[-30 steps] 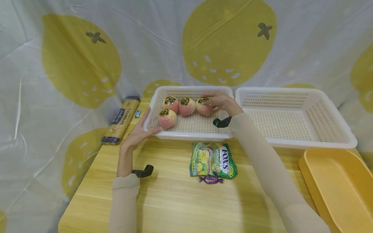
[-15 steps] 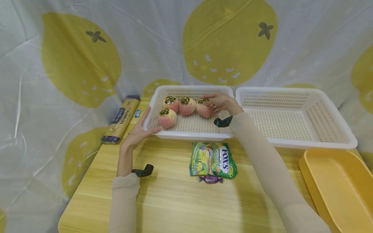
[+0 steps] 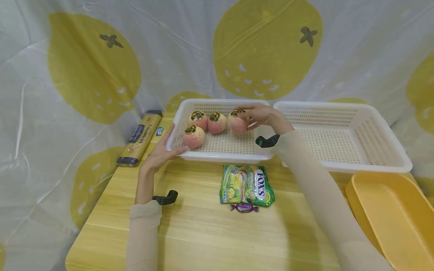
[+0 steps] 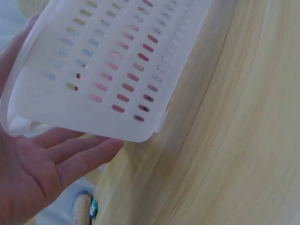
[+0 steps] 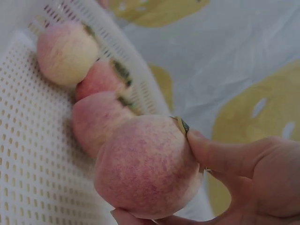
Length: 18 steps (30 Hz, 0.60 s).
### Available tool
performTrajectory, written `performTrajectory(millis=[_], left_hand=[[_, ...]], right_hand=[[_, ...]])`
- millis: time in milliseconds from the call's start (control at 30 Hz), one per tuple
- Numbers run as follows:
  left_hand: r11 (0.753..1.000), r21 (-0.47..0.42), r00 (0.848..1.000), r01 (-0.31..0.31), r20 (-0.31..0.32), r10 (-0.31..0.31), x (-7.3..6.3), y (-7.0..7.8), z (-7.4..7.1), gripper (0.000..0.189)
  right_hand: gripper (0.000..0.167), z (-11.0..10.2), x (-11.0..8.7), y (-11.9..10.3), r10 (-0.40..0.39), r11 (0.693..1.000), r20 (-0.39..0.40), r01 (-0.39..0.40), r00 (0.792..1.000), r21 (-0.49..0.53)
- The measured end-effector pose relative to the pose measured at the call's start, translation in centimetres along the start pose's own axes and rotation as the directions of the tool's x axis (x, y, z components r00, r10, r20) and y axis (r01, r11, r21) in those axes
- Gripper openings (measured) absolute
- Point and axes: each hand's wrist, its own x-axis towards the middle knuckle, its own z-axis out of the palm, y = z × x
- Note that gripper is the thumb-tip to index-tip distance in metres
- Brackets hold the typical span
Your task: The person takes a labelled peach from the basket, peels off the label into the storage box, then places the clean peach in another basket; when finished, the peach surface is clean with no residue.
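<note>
In the head view a white plastic basket (image 3: 222,154) holds several pink-and-cream peaches with dark stickers, among them a front-left peach (image 3: 194,137) and a middle peach (image 3: 217,122). My right hand (image 3: 262,114) holds the rightmost peach (image 3: 238,122) between thumb and fingers, over the basket's right part. The right wrist view shows this held peach (image 5: 147,166) up close; whether it touches the basket floor I cannot tell. At the basket's front-left corner rests my left hand (image 3: 160,155), thumb on the front rim and fingers along the end wall. In the left wrist view those fingers (image 4: 89,159) look fairly straight.
Beside it on the right stands another white basket (image 3: 356,165), with a yellow tub (image 3: 359,192) in front. A green Fox's candy bag (image 3: 246,185) and a purple wrapped candy (image 3: 244,207) lie before the baskets. Spaghetti (image 3: 139,139) and a small blue packet (image 3: 159,131) lie left.
My right hand and wrist have shifted a little right and up, and the held peach has risen slightly with it. The left hand stays at the basket corner.
</note>
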Motion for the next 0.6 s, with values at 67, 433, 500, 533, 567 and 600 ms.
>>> performTrajectory(millis=[67, 433, 500, 533, 567, 600], left_hand=[[1.000, -0.001, 1.000, -0.001, 0.005, 0.001, 0.2, 0.1, 0.0, 0.105], [1.000, -0.016, 1.000, 0.002, 0.020, -0.002, 1.1, 0.4, 0.1, 0.105], [1.000, -0.014, 1.000, 0.010, 0.017, -0.009, 1.2, 0.5, -0.1, 0.105], [1.000, -0.012, 1.000, 0.012, 0.015, -0.012, 1.2, 0.6, -0.2, 0.105], [1.000, -0.012, 1.000, 0.014, 0.014, -0.014, 1.2, 0.6, -0.3, 0.105], [1.000, -0.011, 1.000, 0.016, 0.013, -0.016, 1.1, 0.7, -0.4, 0.106]], right_hand=[[0.054, -0.5, -1.5, -0.4, -0.044, 0.999, -0.014, 0.044, 0.999, 0.012], [0.054, -1.2, -11.8, -0.4, -0.226, 0.973, -0.158, 0.230, 0.961, 0.005], [0.054, -0.8, -13.6, 0.1, -0.239, 0.970, -0.176, 0.244, 0.955, 0.011], [0.054, -0.6, -14.4, 0.5, -0.244, 0.968, -0.188, 0.249, 0.951, 0.006], [0.054, -0.3, -15.2, 0.8, -0.244, 0.969, -0.200, 0.249, 0.949, -0.002], [0.054, 0.0, -15.9, 1.2, -0.246, 0.968, -0.208, 0.249, 0.947, -0.012]])
